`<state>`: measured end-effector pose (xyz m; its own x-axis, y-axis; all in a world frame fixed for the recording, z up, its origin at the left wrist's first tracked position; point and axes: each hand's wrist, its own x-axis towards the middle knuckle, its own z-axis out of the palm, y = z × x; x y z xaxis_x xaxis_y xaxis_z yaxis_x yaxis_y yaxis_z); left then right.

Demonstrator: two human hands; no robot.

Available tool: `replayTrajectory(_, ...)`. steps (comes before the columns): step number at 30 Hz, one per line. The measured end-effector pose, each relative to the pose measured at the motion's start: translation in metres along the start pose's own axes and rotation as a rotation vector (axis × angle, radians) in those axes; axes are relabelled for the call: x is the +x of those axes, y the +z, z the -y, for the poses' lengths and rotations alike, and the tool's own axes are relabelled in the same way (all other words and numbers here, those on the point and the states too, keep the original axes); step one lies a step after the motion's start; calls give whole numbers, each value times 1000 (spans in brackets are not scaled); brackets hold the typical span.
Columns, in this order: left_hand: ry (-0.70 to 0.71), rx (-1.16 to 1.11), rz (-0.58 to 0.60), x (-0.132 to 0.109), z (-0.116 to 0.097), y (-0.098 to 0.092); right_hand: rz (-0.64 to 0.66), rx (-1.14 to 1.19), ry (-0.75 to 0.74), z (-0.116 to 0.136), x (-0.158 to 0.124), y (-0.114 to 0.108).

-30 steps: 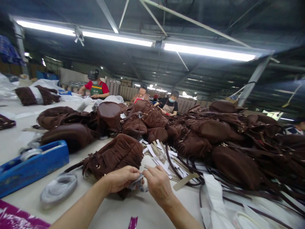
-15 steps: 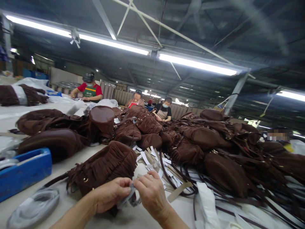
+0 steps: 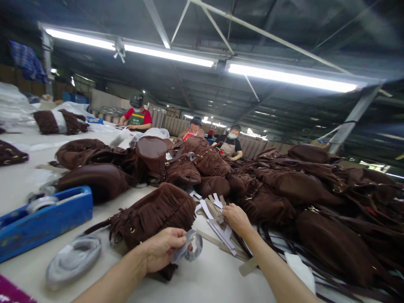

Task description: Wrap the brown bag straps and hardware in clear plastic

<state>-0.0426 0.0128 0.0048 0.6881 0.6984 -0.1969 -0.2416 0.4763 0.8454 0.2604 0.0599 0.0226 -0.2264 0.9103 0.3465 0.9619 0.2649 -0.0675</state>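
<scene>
My left hand pinches a plastic loop, likely light, best held edgewise. Right hand, one o'clock: I can't tell its grip.

Bag-factory workshop indicated: brown fringed handbags piled on surface, green apron worn by co-worker, fluorescent tubes mounted overhead.

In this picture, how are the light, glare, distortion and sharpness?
Head view: ceiling tubes glare white below a dark roof; head view: plastic in the left hand catches pale reflections; head view: the blue tape dispenser looks stretched toward the edge, the lower-left coil soft.
</scene>
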Motion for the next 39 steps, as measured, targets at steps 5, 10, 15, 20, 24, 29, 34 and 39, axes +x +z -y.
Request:
replayTrajectory(5,93,-40,4,2,4,2,-21,249,131,2,1,-15)
replayTrajectory(10,150,-14,-22,4,8,7,71,626,265,27,-27,-38)
replayTrajectory(15,182,11,-55,3,9,10,312,1042,402,82,-72,-59)
replayTrajectory(20,179,-24,-40,4,12,9,369,1257,546,125,-94,-63)
replayTrajectory(24,188,-8,-40,4,15,10,288,1194,590,140,-93,-47)
replayTrajectory(29,213,46,-54,5,19,12,163,1071,639,151,-83,-30)
replayTrajectory(34,212,11,-61,5,16,12,141,1202,612,152,-85,-32)
replayTrajectory(39,203,-12,-60,6,14,9,299,1644,651,147,-103,-44)
